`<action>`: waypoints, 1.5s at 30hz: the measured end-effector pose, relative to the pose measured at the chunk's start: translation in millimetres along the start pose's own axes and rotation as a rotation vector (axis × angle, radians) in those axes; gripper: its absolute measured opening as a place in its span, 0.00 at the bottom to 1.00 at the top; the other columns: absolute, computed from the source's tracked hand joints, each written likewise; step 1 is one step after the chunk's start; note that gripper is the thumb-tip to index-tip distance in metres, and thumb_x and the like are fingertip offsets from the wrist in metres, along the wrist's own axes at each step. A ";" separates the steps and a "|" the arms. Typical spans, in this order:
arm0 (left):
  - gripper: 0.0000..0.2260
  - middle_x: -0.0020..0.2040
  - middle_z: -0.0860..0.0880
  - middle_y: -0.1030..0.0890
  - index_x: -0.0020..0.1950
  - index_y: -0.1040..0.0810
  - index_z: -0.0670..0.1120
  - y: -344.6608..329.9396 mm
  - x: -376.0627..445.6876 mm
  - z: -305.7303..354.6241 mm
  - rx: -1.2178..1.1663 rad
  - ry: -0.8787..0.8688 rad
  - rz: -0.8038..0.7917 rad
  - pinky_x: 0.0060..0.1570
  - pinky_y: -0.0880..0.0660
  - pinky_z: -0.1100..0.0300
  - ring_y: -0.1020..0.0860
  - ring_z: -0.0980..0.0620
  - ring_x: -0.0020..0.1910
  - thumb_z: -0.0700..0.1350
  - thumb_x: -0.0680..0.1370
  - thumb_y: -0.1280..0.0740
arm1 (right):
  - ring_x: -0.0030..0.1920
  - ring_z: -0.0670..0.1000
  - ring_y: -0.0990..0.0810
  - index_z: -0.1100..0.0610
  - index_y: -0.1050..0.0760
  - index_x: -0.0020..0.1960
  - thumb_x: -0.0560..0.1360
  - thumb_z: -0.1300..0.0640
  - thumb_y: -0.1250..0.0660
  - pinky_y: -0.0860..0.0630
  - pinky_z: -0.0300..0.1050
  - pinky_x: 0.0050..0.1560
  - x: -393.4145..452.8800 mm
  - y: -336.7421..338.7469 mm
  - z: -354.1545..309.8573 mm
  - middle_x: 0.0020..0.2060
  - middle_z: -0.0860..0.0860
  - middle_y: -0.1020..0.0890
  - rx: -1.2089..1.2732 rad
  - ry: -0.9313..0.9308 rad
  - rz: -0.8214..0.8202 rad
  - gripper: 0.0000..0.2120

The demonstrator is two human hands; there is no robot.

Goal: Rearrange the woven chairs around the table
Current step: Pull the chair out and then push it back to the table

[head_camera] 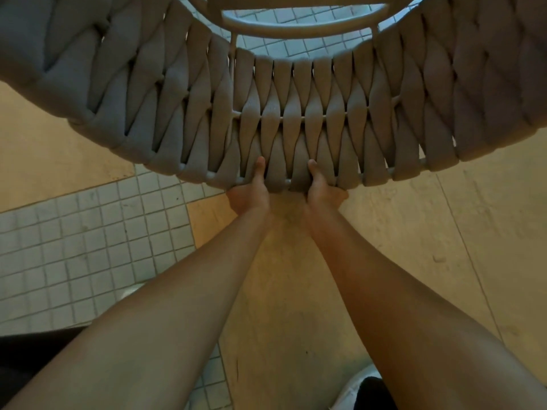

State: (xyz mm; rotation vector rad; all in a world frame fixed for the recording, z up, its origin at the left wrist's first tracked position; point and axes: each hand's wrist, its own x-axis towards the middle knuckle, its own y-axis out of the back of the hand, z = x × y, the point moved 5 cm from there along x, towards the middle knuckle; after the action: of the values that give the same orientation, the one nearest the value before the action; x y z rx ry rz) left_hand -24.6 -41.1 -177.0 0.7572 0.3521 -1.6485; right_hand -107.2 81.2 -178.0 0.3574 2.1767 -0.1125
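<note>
A grey woven chair [296,108] fills the upper half of the head view, its curved backrest of thick twisted straps facing me. My left hand [250,193] grips the lower rim of the backrest at its middle, thumb lying up over the straps. A little to its right, my right hand [324,190] holds the same rim the same way. Both forearms stretch straight out from the bottom of the frame. The chair's round seat frame [305,29] shows at the top. The table is not in view.
Below lies a floor of beige stone slabs [444,232], with a patch of small grey square tiles [88,247] at the left. A white and black shoe [365,392] shows at the bottom right.
</note>
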 end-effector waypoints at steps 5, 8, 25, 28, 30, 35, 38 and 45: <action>0.37 0.64 0.52 0.19 0.73 0.31 0.48 17.0 -42.0 22.0 0.183 -0.147 -0.021 0.57 0.26 0.63 0.21 0.54 0.61 0.66 0.72 0.27 | 0.67 0.58 0.22 0.53 0.39 0.69 0.67 0.63 0.17 0.24 0.63 0.68 -34.5 13.7 -29.2 0.69 0.57 0.24 0.145 0.058 -0.052 0.41; 0.37 0.65 0.56 0.24 0.80 0.44 0.48 34.7 -77.7 35.0 0.354 -0.285 -0.196 0.48 0.31 0.71 0.25 0.60 0.59 0.68 0.79 0.39 | 0.66 0.59 0.22 0.51 0.40 0.68 0.67 0.64 0.17 0.23 0.64 0.67 -63.7 24.4 -48.9 0.69 0.57 0.24 0.138 0.050 -0.036 0.41; 0.38 0.79 0.40 0.39 0.81 0.44 0.46 79.5 -240.5 203.3 1.791 -1.441 -0.563 0.78 0.51 0.39 0.45 0.38 0.79 0.56 0.76 0.33 | 0.58 0.53 0.22 0.51 0.42 0.64 0.71 0.58 0.19 0.22 0.57 0.67 -263.5 95.6 -124.5 0.64 0.55 0.24 -0.099 0.092 0.135 0.35; 0.42 0.83 0.42 0.49 0.83 0.54 0.46 91.8 -254.6 220.8 1.950 -1.360 -0.718 0.77 0.55 0.34 0.53 0.39 0.82 0.58 0.79 0.34 | 0.55 0.51 0.22 0.51 0.42 0.63 0.71 0.56 0.19 0.24 0.46 0.63 -297.9 99.0 -138.9 0.59 0.51 0.25 -0.105 0.094 0.142 0.34; 0.41 0.83 0.41 0.52 0.83 0.56 0.45 102.3 -265.0 237.6 1.950 -1.318 -0.782 0.76 0.52 0.32 0.54 0.39 0.82 0.56 0.80 0.35 | 0.53 0.49 0.23 0.51 0.42 0.63 0.72 0.55 0.20 0.26 0.41 0.58 -323.4 96.7 -150.3 0.57 0.49 0.26 -0.122 0.110 0.143 0.33; 0.37 0.83 0.40 0.50 0.83 0.54 0.45 106.6 -272.4 295.4 1.976 -1.273 -0.873 0.75 0.49 0.30 0.51 0.37 0.81 0.52 0.82 0.36 | 0.56 0.47 0.20 0.51 0.39 0.66 0.78 0.52 0.26 0.22 0.36 0.50 -379.3 81.8 -175.5 0.57 0.46 0.23 -0.183 0.142 0.038 0.26; 0.37 0.83 0.41 0.49 0.83 0.52 0.45 98.1 -268.0 330.7 1.977 -1.271 -0.919 0.75 0.48 0.31 0.49 0.38 0.81 0.51 0.81 0.35 | 0.60 0.48 0.20 0.55 0.38 0.71 0.78 0.54 0.27 0.22 0.36 0.52 -409.0 72.8 -196.7 0.66 0.52 0.26 -0.330 0.309 -0.034 0.28; 0.35 0.81 0.43 0.40 0.82 0.44 0.47 76.0 -252.4 414.3 1.910 -1.313 -1.049 0.73 0.41 0.32 0.39 0.40 0.79 0.51 0.79 0.32 | 0.79 0.63 0.41 0.54 0.39 0.80 0.68 0.42 0.23 0.50 0.65 0.79 -431.6 3.6 -284.9 0.76 0.60 0.34 -1.738 1.388 -0.160 0.47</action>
State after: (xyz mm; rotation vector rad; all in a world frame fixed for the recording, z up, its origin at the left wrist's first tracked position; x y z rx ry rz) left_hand -53.7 -119.9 306.8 0.4477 -2.4153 -2.7316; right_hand -89.0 52.3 338.0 -1.0179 2.4517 2.3356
